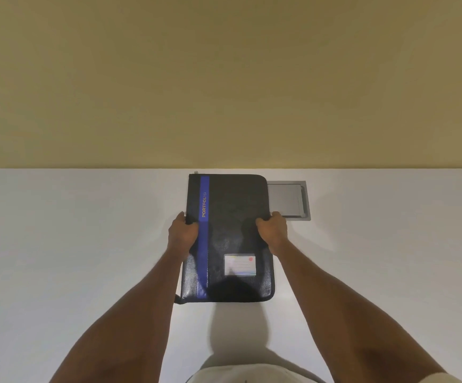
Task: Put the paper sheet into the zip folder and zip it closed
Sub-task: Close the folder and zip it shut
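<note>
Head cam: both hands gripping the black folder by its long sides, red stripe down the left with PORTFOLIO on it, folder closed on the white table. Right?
Not quite: the stripe is blue, not red, as the head view shows. The rest holds: the left hand and right hand grip the long sides of the closed black folder on the white table, and the stripe reads PORTFOLIO.

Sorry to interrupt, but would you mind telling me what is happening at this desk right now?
A person is holding a black zip folder with a blue stripe by its two long edges, left hand on the stripe side and right hand on the opposite edge. The folder is closed on the white table, partly covering a grey hatch set into the tabletop. No paper sheet is in view, so I cannot tell whether it is already inside.
</note>
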